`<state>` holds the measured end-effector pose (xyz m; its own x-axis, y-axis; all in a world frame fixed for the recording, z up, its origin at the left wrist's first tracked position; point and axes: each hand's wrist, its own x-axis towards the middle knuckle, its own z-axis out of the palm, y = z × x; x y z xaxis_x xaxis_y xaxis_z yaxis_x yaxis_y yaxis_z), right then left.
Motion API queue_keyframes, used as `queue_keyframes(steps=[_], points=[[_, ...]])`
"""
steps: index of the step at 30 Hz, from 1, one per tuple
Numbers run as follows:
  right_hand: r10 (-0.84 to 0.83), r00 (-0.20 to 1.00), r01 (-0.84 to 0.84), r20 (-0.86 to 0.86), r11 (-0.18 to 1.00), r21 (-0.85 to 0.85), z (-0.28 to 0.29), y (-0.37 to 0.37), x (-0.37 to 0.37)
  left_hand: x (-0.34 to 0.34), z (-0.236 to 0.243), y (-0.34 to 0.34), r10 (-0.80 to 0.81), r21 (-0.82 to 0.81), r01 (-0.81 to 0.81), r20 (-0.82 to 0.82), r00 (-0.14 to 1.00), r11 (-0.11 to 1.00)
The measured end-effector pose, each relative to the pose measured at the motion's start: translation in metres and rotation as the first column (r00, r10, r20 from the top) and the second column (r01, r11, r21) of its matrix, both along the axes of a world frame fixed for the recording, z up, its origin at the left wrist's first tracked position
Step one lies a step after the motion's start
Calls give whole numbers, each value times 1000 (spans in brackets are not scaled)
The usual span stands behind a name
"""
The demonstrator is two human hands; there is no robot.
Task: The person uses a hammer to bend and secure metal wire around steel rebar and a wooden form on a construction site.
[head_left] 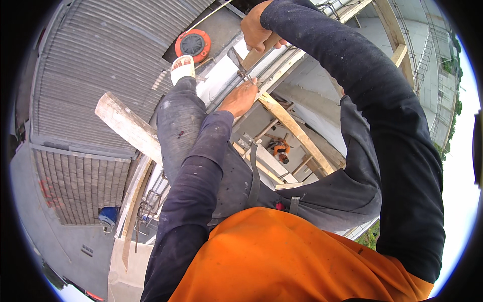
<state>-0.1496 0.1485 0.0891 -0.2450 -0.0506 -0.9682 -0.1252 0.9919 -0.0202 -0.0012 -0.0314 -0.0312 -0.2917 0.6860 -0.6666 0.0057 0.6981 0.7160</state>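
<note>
My right hand (pixel 255 29), at the top middle, is closed round the brown wooden handle (pixel 260 52) of a hammer-like tool. A dark, blade-like metal piece (pixel 234 56) shows at the tool's lower end. Just below it, my left hand (pixel 240 98) rests at a long wall-top form edge, fingers pinched together. Small dark metal bits (pixel 245 75) stick up by its fingertips; what the fingers hold is too small to make out. A pale timber brace (pixel 294 128) runs down to the right from beside the left hand.
My legs straddle a deep opening with timber struts (pixel 265 130); another person in orange (pixel 279 148) is far below. A sandalled foot (pixel 182 68) stands beside an orange-and-black round reel (pixel 192 45). A loose board (pixel 128 126) juts out at left, over corrugated roofing (pixel 95 65). Rebar (pixel 151 204) sticks up lower left.
</note>
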Motion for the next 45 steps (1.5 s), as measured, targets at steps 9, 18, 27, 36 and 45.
queue_keyframes(steps=[9,18,27,36,45], points=[[0,1000,0,3,1000,-2,-1,-3,-4,1,-4,2,75,-116,-65,85,994,991],[70,998,-70,0,998,-5,-9,1,-7,-4,11,2,-15,-16,15,42,999,1000],[138,990,-138,2,990,-18,-13,-3,-10,0,-6,0,13,-62,-10,52,999,998],[341,938,-345,-62,936,-74,-21,-7,-1,0,-12,-2,31,-45,-29,55,998,999],[82,996,-82,-26,997,18,-6,0,-11,3,-19,0,24,-52,-21,66,998,998]])
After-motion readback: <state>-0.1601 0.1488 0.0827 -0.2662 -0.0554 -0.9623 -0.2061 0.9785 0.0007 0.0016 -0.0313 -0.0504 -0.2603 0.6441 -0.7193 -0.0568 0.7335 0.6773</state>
